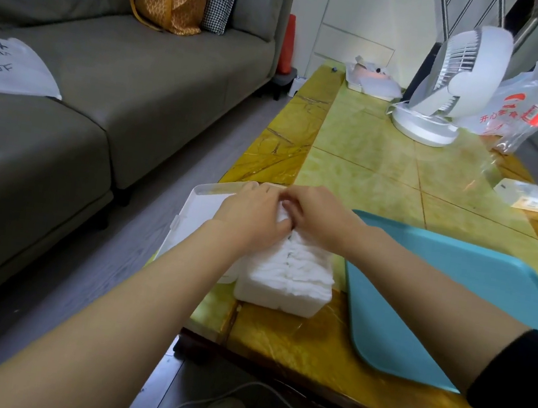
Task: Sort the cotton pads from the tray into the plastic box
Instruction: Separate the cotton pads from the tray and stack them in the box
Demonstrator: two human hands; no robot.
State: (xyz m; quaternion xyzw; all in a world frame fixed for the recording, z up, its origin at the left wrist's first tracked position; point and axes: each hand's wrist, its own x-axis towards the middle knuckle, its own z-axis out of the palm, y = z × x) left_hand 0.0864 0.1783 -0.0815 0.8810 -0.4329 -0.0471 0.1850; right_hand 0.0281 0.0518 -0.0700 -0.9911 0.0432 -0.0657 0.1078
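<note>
A clear plastic box stands near the table's left front edge, packed with rows of white cotton pads standing on edge. Its white lid lies open to the left. My left hand and my right hand meet over the far end of the box, fingers pressed onto the pads there; the pads under the fingers are mostly hidden. The teal tray lies to the right of the box, and no pads show on its visible surface.
The table is glossy yellow-green. A white desk fan, a plastic bag, a food container and a small tissue pack stand at the far end. A grey sofa runs along the left.
</note>
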